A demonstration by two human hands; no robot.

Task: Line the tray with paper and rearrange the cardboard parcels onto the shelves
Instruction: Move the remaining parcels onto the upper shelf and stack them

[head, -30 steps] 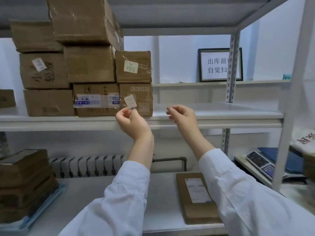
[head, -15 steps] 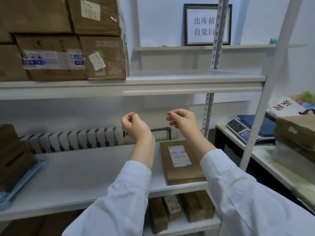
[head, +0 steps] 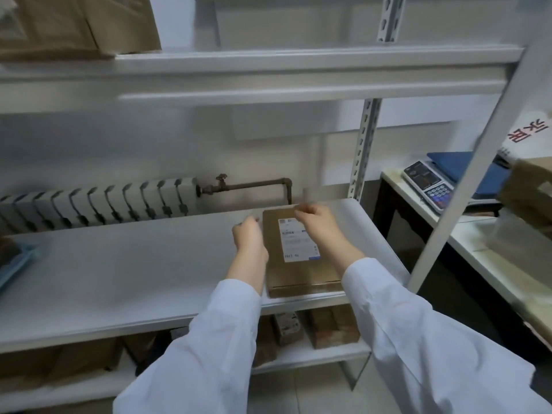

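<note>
A flat cardboard parcel (head: 301,273) with a white label lies at the right end of the white middle shelf (head: 134,264). My left hand (head: 249,243) hangs beside the parcel's left edge with curled fingers and holds nothing I can see. My right hand (head: 316,222) is over the parcel's far edge, fingers curled down at it; motion blur hides whether they grip it. A blue tray (head: 15,264) shows at the shelf's far left. More cardboard parcels (head: 74,25) stand on the upper shelf (head: 268,76) at top left.
Several parcels (head: 331,327) sit on the lower shelf. Behind the shelf are a radiator (head: 98,204) and a pipe (head: 254,185). A slanted white post (head: 466,174) frames the right side. Beyond it, a side table (head: 478,243) carries a scale (head: 427,186) and boxes.
My view has dropped from the upper shelf to the middle one. Both hands have come down from the stacked boxes to the flat parcel.
</note>
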